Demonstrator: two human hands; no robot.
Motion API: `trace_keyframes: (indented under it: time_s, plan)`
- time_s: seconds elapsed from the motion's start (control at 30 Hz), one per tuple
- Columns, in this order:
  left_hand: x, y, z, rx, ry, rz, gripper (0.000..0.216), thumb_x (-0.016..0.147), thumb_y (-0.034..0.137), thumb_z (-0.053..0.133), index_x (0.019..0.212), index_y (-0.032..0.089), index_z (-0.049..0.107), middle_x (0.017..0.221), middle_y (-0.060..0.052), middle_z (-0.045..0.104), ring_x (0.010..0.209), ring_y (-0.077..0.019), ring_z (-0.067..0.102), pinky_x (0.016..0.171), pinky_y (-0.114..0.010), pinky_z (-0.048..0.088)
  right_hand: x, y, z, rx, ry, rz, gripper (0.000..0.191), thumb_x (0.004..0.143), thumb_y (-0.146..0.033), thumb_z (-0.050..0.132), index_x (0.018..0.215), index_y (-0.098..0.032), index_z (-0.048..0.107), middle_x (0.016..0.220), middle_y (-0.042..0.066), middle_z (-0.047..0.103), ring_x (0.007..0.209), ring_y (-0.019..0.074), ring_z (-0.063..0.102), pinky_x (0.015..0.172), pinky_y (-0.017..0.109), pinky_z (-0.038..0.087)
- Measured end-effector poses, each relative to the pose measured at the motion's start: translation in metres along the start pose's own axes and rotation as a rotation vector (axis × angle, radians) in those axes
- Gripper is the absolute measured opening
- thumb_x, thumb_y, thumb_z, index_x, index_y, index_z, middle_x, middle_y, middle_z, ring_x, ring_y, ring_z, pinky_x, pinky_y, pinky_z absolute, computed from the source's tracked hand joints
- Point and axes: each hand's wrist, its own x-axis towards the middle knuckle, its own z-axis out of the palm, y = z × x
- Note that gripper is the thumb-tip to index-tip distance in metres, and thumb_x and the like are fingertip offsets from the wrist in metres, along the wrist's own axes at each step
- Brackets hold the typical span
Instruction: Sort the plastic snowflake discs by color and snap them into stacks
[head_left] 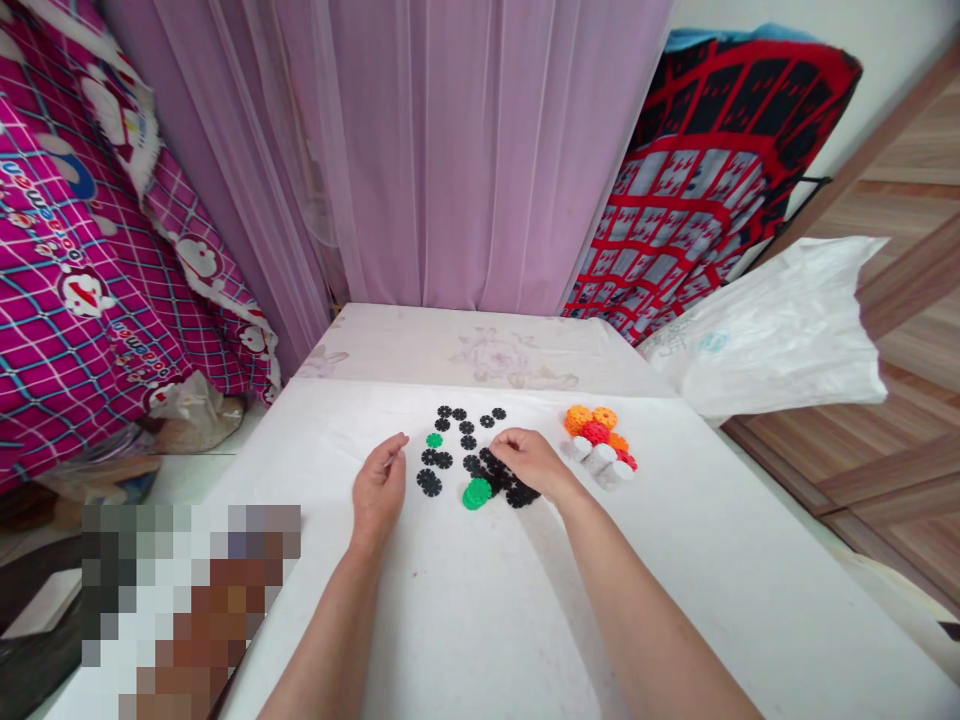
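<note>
My right hand reaches over a heap of black notched plastic discs, its thumb and fingers pinched on a black disc at the heap's upper edge; the fingertips partly hide it. To the left, my left hand hovers beside several scattered black discs. Its fingers are loosely bent, with a gap to the thumb, and nothing shows between them. Close to the heap's left side lies a small stack of green discs. A single green disc rests among the black ones further back.
Right of my right hand sit orange discs, red discs and white disc stacks. A white cloth covers the table. A white plastic bag hangs at its right edge. Purple curtains stand behind.
</note>
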Motion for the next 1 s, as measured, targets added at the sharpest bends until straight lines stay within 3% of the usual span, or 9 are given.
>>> trace_keyframes:
  time_s: [0.13,0.27,0.4,0.5,0.6,0.7,0.8,0.87,1.0]
  plan:
    - [0.000,0.001,0.000,-0.005,0.011,0.002,0.028,0.084,0.034,0.054,0.103,0.023,0.070,0.117,-0.006,0.070,0.113,-0.0209,0.063,0.103,-0.039,0.046,0.024,-0.026,0.012,-0.269,-0.078,-0.242,0.022,0.082,-0.018,0.052,0.091,-0.024,0.071,0.090,-0.001,0.070,0.079,0.0132,0.060,0.072,0.023,0.042]
    - [0.000,0.001,0.000,-0.006,0.005,-0.002,0.027,0.083,0.034,0.054,0.102,0.023,0.070,0.115,-0.006,0.071,0.111,-0.0212,0.063,0.100,-0.039,0.048,0.043,-0.046,0.030,-0.575,-0.189,-0.424,0.038,0.085,-0.019,0.052,0.117,-0.034,0.066,0.105,0.000,0.067,0.093,0.0161,0.062,0.078,0.025,0.042]
    - [0.001,0.000,0.000,-0.003,0.014,0.021,0.027,0.083,0.034,0.053,0.100,0.022,0.071,0.114,-0.006,0.071,0.111,-0.0211,0.064,0.101,-0.039,0.048,0.056,-0.054,0.043,-0.746,-0.271,-0.403,0.034,0.085,-0.026,0.056,0.116,-0.035,0.066,0.110,0.002,0.066,0.099,0.0202,0.063,0.077,0.027,0.043]
    - [0.001,-0.001,0.001,0.009,0.010,0.037,0.027,0.083,0.033,0.053,0.100,0.022,0.071,0.114,-0.006,0.071,0.111,-0.0211,0.064,0.102,-0.040,0.047,0.060,-0.056,0.045,-0.727,-0.236,-0.350,0.028,0.081,-0.026,0.061,0.108,-0.030,0.070,0.111,0.003,0.066,0.099,0.0211,0.063,0.076,0.027,0.043]
    - [0.001,-0.003,0.001,0.017,0.005,0.032,0.027,0.084,0.033,0.053,0.101,0.022,0.071,0.115,-0.006,0.071,0.112,-0.0210,0.063,0.102,-0.040,0.047,0.056,-0.051,0.038,-0.709,-0.183,-0.334,0.023,0.085,-0.023,0.053,0.098,-0.026,0.072,0.109,0.004,0.068,0.100,0.0206,0.062,0.079,0.028,0.043]
    - [0.001,-0.005,0.002,0.007,0.009,0.023,0.027,0.084,0.033,0.053,0.101,0.023,0.071,0.116,-0.006,0.071,0.112,-0.0209,0.063,0.102,-0.040,0.047,0.041,-0.035,0.021,-0.455,-0.092,-0.261,0.026,0.088,-0.022,0.047,0.097,-0.024,0.071,0.095,0.002,0.071,0.090,0.0169,0.063,0.079,0.027,0.044]
    - [0.001,-0.005,0.003,0.002,0.011,0.023,0.027,0.084,0.032,0.053,0.100,0.022,0.071,0.115,-0.005,0.071,0.112,-0.0206,0.063,0.103,-0.040,0.046,0.013,-0.013,0.004,0.085,-0.037,-0.123,0.025,0.081,-0.027,0.055,0.102,-0.020,0.066,0.076,-0.001,0.068,0.068,0.0133,0.060,0.067,0.025,0.045]
    - [0.002,-0.003,0.002,0.008,0.012,0.022,0.027,0.084,0.032,0.053,0.101,0.022,0.071,0.115,-0.005,0.071,0.112,-0.0205,0.063,0.104,-0.040,0.046,-0.006,-0.003,-0.002,0.329,-0.024,-0.057,0.023,0.075,-0.033,0.061,0.092,-0.018,0.065,0.068,-0.003,0.063,0.060,0.0116,0.056,0.059,0.023,0.044]
    - [0.002,0.001,0.001,0.019,0.011,0.020,0.027,0.084,0.032,0.053,0.101,0.022,0.071,0.115,-0.005,0.071,0.113,-0.0207,0.063,0.105,-0.041,0.045,-0.032,-0.001,0.000,0.528,-0.059,0.070,0.024,0.067,-0.039,0.068,0.078,-0.018,0.063,0.062,-0.004,0.059,0.055,0.0096,0.053,0.052,0.021,0.042]
